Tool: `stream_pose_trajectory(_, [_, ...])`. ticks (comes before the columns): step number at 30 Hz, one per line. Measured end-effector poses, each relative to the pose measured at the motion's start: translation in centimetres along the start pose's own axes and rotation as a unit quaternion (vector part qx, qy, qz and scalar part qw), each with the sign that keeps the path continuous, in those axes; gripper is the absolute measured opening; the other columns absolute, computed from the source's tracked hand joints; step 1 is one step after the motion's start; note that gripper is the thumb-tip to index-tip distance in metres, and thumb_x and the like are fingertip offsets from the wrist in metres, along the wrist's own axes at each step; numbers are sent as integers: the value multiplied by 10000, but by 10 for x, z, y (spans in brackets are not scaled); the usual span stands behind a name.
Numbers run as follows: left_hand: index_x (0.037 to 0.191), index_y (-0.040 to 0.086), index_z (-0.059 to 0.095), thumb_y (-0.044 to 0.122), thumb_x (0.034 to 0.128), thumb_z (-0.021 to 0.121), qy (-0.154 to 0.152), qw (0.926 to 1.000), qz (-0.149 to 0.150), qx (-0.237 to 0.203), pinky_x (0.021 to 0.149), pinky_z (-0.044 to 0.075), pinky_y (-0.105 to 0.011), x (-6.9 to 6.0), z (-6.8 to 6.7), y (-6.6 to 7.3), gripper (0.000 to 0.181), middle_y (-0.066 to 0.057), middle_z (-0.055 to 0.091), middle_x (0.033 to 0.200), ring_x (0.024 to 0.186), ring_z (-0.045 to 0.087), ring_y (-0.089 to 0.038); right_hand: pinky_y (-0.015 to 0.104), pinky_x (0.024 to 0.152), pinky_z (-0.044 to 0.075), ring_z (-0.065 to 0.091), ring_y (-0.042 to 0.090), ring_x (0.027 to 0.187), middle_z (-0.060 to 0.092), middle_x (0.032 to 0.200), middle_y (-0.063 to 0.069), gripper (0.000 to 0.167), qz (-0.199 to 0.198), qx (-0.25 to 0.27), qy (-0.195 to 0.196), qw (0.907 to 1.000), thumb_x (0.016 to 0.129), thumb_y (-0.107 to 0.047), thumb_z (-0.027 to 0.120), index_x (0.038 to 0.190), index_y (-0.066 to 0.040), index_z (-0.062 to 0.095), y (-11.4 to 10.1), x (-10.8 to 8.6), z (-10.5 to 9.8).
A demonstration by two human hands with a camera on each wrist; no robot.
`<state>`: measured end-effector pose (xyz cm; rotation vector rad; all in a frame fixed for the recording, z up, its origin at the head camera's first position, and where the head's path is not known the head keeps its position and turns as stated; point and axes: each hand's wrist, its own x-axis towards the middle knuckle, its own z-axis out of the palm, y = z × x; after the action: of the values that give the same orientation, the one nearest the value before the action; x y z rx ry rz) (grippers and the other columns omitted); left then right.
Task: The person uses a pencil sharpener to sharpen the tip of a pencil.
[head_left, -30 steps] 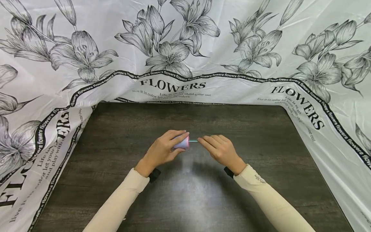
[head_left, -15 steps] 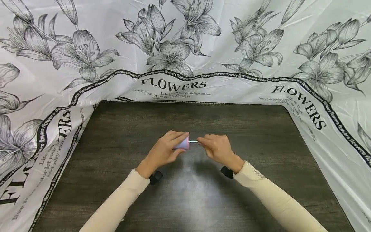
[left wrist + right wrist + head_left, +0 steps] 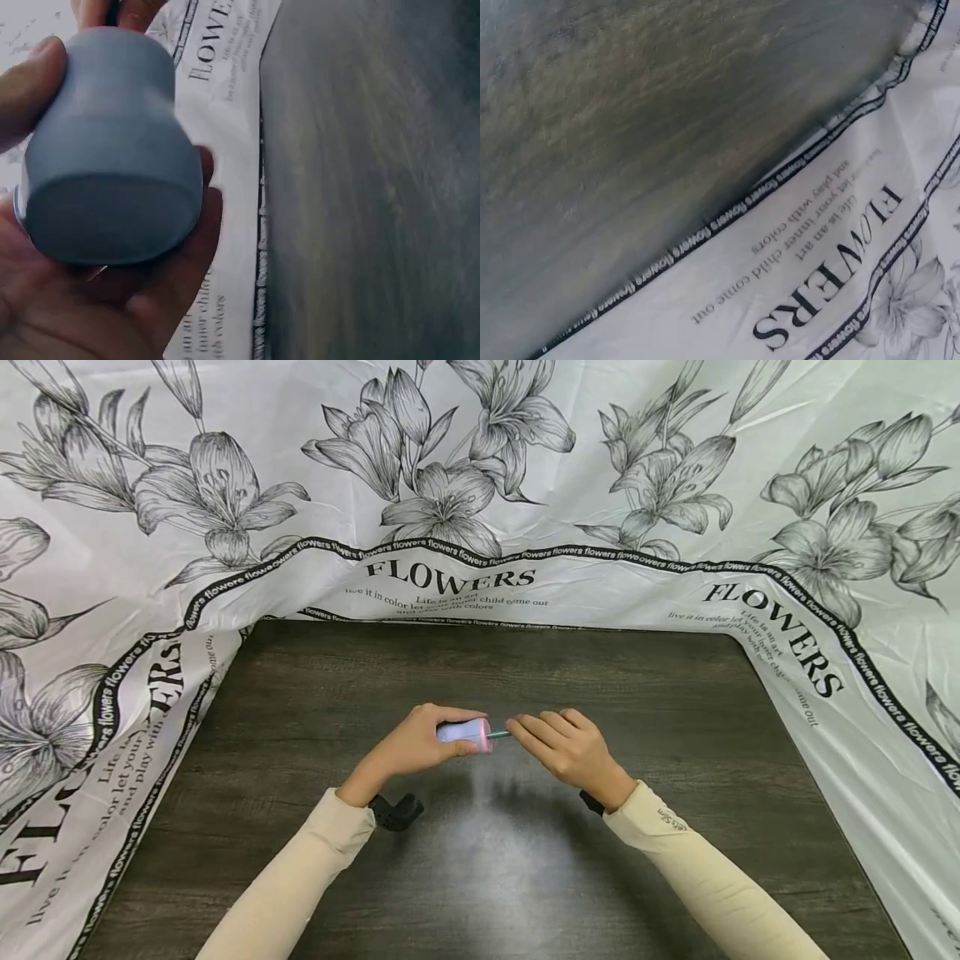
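Observation:
My left hand grips a lavender, waisted container-like body with a pink rim at its right end. The left wrist view shows that body close up, with a smooth, wide, rounded base; thumb and fingers wrap round its sides. A thin, greenish rod reaches from the middle of the pink end to my right hand. Curled fingers of that hand hold the rod, and the rest of it is hidden inside them. Both hands are above the dark table. Neither hand nor rod shows in the right wrist view.
A dark wood-grain table lies under the hands. White flower-printed cloth rises behind it and runs along both sides, with a black lettered border. Black wrist straps sit below the cream sleeves.
My left hand has turned and spread its grip, so more of the lavender body shows and its pink end tilts slightly downward. The right hand has rolled back and forth about the rod.

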<state>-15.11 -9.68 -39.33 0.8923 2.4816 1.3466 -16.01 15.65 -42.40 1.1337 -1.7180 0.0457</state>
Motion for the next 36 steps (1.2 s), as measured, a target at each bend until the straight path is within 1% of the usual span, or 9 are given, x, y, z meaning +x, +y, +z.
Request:
stream_pose_trajectory(7, [1242, 6, 616, 154, 819, 753, 1125, 9444, 1866, 2463, 784, 530, -340, 2, 11, 1, 469, -152, 657, 1140, 939, 617, -248, 184, 448, 388, 543, 80, 489, 704, 738, -10, 184, 2006, 2172, -1150, 9483, 939, -150, 603, 965, -59, 760, -5, 10, 0])
stream_pose_trajectory(12, [1169, 45, 651, 143, 924, 628, 2443, 7721, 3746, 4515, 922, 500, -388, 7, 21, -16, 264, -139, 644, 1134, 1017, 606, -269, 188, 394, 272, 310, 47, 377, 665, 695, 58, 241, 5002, 5504, -2694, 6118, 946, -106, 583, 1052, 80, 694, 5, 22, -7])
stream_pose_trajectory(14, [1161, 56, 657, 134, 952, 585, 2542, 7526, 3931, 4630, 929, 499, -391, 7, 22, -21, 235, -133, 650, 1130, 1016, 614, -259, 213, 402, 266, 283, 51, 394, 658, 709, 79, 249, 5218, 5689, -2953, 5629, 956, -92, 560, 1086, 91, 668, 8, 21, -8])
stream_pose_trajectory(17, [1188, 41, 639, 159, 902, 661, 2317, 7975, 3559, 4285, 913, 506, -375, 4, 22, -22, 310, -140, 645, 1138, 1022, 614, -262, 205, 441, 367, 457, 41, 470, 696, 831, 83, 230, 4209, 5023, -2756, 7032, 930, -117, 617, 1099, 30, 670, 6, 15, -7])
stream_pose_trajectory(20, [1236, 30, 617, 172, 809, 766, 1762, 9024, 2450, 3077, 866, 520, -364, -1, 17, -17, 474, -138, 643, 1156, 1032, 615, -260, 216, 548, 470, 630, 86, 666, 711, 943, 46, 181, 2371, 2927, -1907, 9065, 920, -114, 633, 1079, -50, 689, 0, 11, -5])
stream_pose_trajectory(22, [1259, 39, 611, 179, 782, 792, 1257, 9631, 1462, 1880, 782, 530, -342, -3, 10, -12, 529, -126, 653, 1147, 958, 622, -236, 241, 607, 499, 665, 126, 746, 713, 973, 35, 162, 1291, 1450, -1062, 9752, 922, -96, 623, 1059, -71, 706, -2, 9, -3])
stream_pose_trajectory(29, [1249, 38, 629, 156, 831, 745, 18, 9968, -630, -485, 661, 492, -311, -1, -9, 2, 450, -148, 682, 1080, 798, 580, -204, 292, 633, 458, 639, 140, 732, 735, 951, -3, 175, -53, -289, 600, 9978, 916, -111, 613, 1034, -113, 742, -1, 4, 8])
stream_pose_trajectory(33, [1255, 10, 617, 137, 794, 777, 675, 9942, 499, 675, 738, 530, -330, -3, 2, 2, 504, -154, 665, 1143, 909, 619, -236, 249, 563, 420, 584, 121, 632, 725, 884, -14, 185, 298, 232, 308, 9988, 946, -80, 567, 1029, -102, 731, 1, 4, 9])
stream_pose_trajectory(36, [1221, -11, 628, 158, 799, 760, 1590, 9323, 2048, 2520, 837, 531, -361, -4, 11, -2, 473, -162, 650, 1154, 1008, 617, -277, 203, 482, 397, 549, 115, 543, 697, 783, 19, 192, 1139, 1714, -325, 9781, 962, -63, 535, 1031, -34, 712, -1, 6, 7])
